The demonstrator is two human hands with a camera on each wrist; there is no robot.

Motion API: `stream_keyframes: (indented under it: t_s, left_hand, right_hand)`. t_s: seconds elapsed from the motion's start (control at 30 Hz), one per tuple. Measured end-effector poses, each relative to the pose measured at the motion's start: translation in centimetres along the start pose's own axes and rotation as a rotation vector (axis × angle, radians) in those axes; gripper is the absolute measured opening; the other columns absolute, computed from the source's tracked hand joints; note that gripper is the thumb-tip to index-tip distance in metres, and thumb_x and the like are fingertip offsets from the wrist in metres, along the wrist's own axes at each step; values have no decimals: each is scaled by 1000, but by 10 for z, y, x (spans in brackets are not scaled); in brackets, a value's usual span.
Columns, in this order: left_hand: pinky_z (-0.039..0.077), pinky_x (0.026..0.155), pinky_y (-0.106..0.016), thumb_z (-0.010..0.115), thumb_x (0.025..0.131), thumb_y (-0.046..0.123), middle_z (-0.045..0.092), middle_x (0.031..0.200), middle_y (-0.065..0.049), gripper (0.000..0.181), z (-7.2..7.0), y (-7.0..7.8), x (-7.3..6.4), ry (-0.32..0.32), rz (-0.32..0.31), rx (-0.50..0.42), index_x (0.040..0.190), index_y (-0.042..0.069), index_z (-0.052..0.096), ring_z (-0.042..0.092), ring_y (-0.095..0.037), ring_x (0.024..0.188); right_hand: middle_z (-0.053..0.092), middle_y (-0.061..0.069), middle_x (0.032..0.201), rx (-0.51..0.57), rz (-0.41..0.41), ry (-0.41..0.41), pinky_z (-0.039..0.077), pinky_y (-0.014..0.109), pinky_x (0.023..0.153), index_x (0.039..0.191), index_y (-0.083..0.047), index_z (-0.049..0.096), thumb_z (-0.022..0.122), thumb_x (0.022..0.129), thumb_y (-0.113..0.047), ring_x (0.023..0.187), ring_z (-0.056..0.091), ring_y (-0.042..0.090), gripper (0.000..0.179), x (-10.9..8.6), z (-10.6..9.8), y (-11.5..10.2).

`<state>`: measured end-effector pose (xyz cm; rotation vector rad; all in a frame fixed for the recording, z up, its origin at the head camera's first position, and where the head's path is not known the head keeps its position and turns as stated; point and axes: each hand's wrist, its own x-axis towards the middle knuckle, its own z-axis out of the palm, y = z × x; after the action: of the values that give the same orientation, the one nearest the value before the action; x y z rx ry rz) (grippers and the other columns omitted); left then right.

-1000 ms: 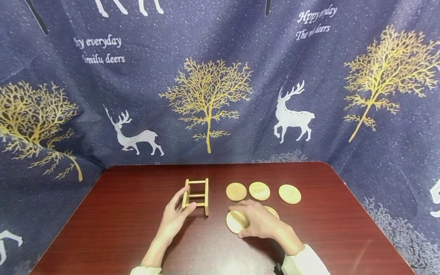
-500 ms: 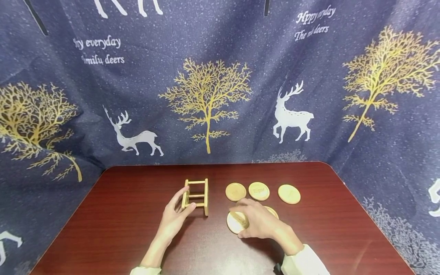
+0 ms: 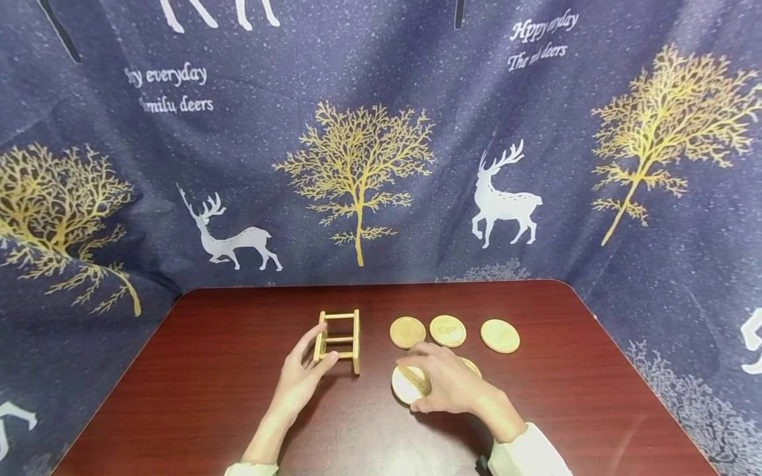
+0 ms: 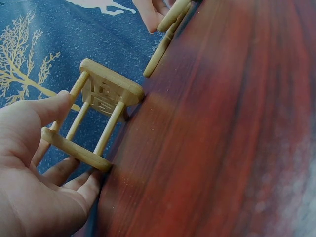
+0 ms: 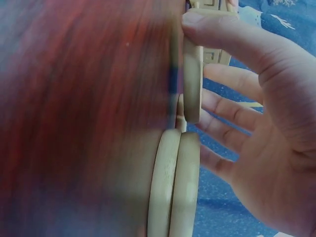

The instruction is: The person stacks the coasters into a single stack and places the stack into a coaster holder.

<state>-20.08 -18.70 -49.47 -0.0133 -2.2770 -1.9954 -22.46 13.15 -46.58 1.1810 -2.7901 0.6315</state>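
My left hand holds a small wooden coaster rack by its left side, thumb at the near rod and fingers at the far part. In the left wrist view the rack shows two slatted end plates joined by round rods, with no coaster inside. Over on the right, my right hand grips a round wooden coaster by its rim, the thumb on the near edge. The palm covers that coaster's right part. In the right wrist view, two coasters lie one on another beneath the palm.
Behind the right hand lie a plain coaster, an engraved coaster and a third coaster. Another coaster is partly hidden by the hand. All rest on a dark red wooden table, with a deer-patterned cloth behind.
Both hands keep their places, the left on the rack and the right on the coaster. The whole head view has drifted very slightly.
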Motion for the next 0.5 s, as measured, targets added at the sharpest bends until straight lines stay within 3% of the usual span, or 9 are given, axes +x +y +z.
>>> stream_keyframes:
  t_s: [0.5]
  left_hand:
    - [33, 131, -44, 79, 104, 10, 41, 175, -16, 68, 0, -1, 0, -2, -6, 3, 165, 13, 51, 35, -38, 163]
  right_hand:
    - [70, 0, 128, -44, -40, 60, 61, 43, 97, 140, -15, 77, 102, 70, -30, 113, 68, 21, 76, -5, -7, -2]
